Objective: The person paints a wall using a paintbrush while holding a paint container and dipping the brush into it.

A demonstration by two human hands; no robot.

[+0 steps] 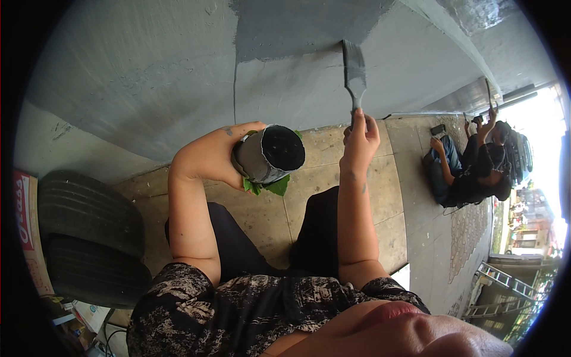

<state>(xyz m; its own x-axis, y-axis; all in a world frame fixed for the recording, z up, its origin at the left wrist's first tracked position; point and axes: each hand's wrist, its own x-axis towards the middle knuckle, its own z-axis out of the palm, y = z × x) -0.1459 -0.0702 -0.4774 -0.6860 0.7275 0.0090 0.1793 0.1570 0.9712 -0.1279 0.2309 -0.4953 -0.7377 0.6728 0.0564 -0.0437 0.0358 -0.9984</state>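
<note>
Paintbrush (354,71) sits clenched in your right hand (360,140), bristles pressed to the grey wall (178,71). Your left hand (208,157) grips a grey paint tin (270,156) with green leaves (267,185) beneath it.

wall (148,77) ahead, tyres (89,238) left, floor (380,196) open

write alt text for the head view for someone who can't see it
A person's right hand presses a flat paintbrush to a grey wall, where a darker painted patch begins. The left hand holds a paint can wrapped in green leaves. Stacked tyres stand at left; another person paints at right.
</note>
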